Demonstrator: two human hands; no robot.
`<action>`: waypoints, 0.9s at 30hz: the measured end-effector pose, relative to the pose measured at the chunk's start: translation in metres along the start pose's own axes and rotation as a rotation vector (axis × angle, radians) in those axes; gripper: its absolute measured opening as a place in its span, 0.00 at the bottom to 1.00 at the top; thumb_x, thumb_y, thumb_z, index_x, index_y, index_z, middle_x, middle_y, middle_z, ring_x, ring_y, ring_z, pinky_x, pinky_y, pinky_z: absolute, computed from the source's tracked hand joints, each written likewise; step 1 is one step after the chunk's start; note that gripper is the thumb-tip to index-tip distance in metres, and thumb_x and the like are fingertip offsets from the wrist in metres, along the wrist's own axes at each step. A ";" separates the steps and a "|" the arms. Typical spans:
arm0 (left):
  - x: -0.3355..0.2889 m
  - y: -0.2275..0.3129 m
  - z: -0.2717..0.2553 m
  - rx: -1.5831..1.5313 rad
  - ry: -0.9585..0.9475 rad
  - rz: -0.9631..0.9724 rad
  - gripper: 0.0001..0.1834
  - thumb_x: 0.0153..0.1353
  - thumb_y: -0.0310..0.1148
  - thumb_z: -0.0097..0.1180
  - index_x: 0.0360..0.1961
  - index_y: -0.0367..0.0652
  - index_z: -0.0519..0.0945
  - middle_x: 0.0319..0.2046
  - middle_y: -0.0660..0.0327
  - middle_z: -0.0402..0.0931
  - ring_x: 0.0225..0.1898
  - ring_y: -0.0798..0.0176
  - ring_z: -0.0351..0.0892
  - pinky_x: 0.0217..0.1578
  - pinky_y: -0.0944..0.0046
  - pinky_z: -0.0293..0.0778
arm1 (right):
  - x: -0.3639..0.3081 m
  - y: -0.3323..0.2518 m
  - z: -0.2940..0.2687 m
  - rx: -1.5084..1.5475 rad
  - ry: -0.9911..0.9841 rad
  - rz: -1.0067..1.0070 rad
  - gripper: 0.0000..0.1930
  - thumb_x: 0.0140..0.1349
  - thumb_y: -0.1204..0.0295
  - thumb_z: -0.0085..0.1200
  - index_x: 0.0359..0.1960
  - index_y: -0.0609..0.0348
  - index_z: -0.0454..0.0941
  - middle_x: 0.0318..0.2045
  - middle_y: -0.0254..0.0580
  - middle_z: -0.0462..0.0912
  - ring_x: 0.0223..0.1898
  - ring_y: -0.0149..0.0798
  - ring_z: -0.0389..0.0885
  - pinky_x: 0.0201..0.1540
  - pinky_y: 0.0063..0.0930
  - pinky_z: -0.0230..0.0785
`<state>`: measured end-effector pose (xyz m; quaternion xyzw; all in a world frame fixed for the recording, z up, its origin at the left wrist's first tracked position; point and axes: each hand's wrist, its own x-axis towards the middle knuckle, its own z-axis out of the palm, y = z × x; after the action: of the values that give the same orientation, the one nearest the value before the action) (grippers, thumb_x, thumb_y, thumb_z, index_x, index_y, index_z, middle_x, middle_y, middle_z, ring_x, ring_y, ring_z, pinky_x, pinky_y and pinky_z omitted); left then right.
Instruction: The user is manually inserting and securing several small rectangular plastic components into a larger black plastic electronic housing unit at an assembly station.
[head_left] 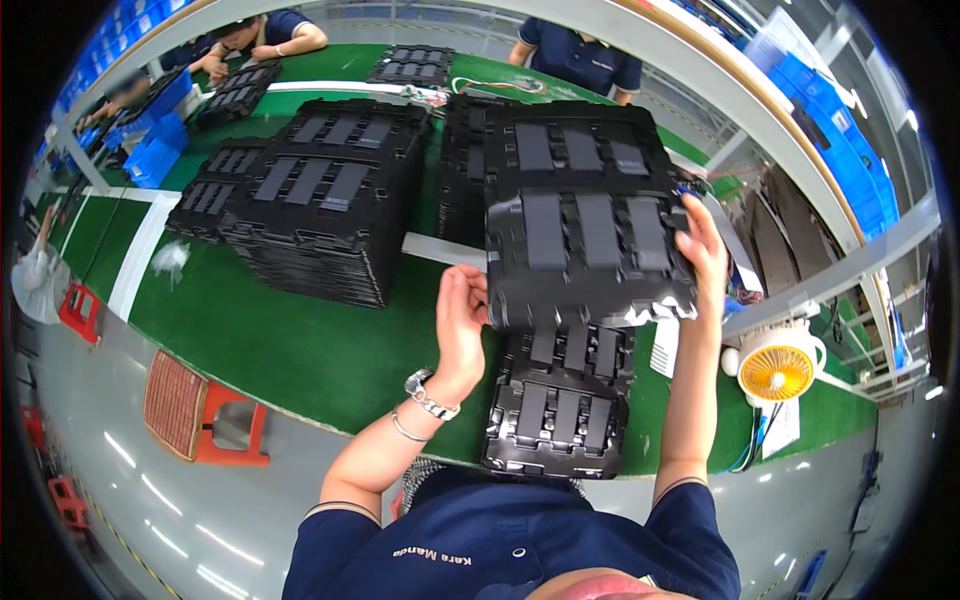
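A black plastic tray (588, 285) with dark grey rectangular pieces in its slots is in front of me, tilted, above the green table. My right hand (703, 245) grips its right edge, the thumb over the rim. At the tray's lower left corner, the fingers of my left hand (464, 325) are bent around the edge, their tips partly hidden. Below it, close to my body, another black tray (556, 468) with similar grey pieces lies on the table, its far part covered by the tray in my hands.
A tall stack of black trays (320, 262) stands left of centre, with a lower stack (205, 190) beside it. More trays (462, 170) stand behind the held one. An orange-and-white fan (778, 372) is at right, by a metal frame post. Co-workers (580, 60) sit across the table.
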<state>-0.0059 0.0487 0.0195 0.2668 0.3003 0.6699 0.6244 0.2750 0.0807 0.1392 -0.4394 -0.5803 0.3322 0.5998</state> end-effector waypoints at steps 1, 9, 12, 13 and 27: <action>-0.001 0.000 -0.001 -0.006 -0.019 -0.031 0.13 0.74 0.43 0.37 0.42 0.47 0.70 0.32 0.69 0.70 0.30 0.77 0.67 0.27 0.76 0.63 | 0.017 0.007 0.022 0.080 -0.003 0.048 0.34 0.50 0.72 0.58 0.62 0.68 0.65 0.58 0.49 0.72 0.61 0.39 0.69 0.64 0.29 0.58; -0.003 0.003 0.000 -0.013 -0.058 -0.106 0.11 0.73 0.41 0.38 0.42 0.49 0.70 0.33 0.70 0.70 0.31 0.78 0.67 0.30 0.75 0.64 | 0.106 0.090 0.076 -0.067 -0.043 0.191 0.33 0.52 0.74 0.57 0.63 0.69 0.66 0.54 0.51 0.75 0.52 0.39 0.76 0.55 0.27 0.67; -0.004 0.003 -0.001 -0.014 -0.072 -0.118 0.10 0.72 0.40 0.38 0.43 0.48 0.69 0.34 0.69 0.70 0.33 0.76 0.68 0.30 0.74 0.62 | 0.117 0.112 0.073 -0.470 -0.019 0.120 0.30 0.51 0.73 0.57 0.59 0.67 0.71 0.49 0.51 0.79 0.47 0.41 0.78 0.53 0.28 0.67; -0.005 0.002 0.000 -0.020 -0.079 -0.130 0.10 0.72 0.41 0.38 0.43 0.48 0.69 0.34 0.69 0.70 0.33 0.76 0.68 0.30 0.73 0.62 | 0.120 0.120 0.070 -0.605 -0.004 0.077 0.29 0.51 0.73 0.57 0.58 0.66 0.73 0.47 0.51 0.81 0.45 0.41 0.79 0.52 0.29 0.67; -0.004 0.000 0.000 0.050 -0.173 -0.160 0.17 0.73 0.43 0.40 0.28 0.46 0.66 0.23 0.67 0.64 0.25 0.74 0.63 0.26 0.73 0.59 | 0.000 0.073 0.074 -0.858 0.079 -0.308 0.25 0.57 0.76 0.57 0.57 0.62 0.68 0.51 0.50 0.73 0.52 0.50 0.72 0.56 0.38 0.64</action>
<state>-0.0060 0.0452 0.0192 0.3143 0.2822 0.5845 0.6928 0.2096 0.1201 0.0680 -0.5690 -0.7008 -0.0484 0.4274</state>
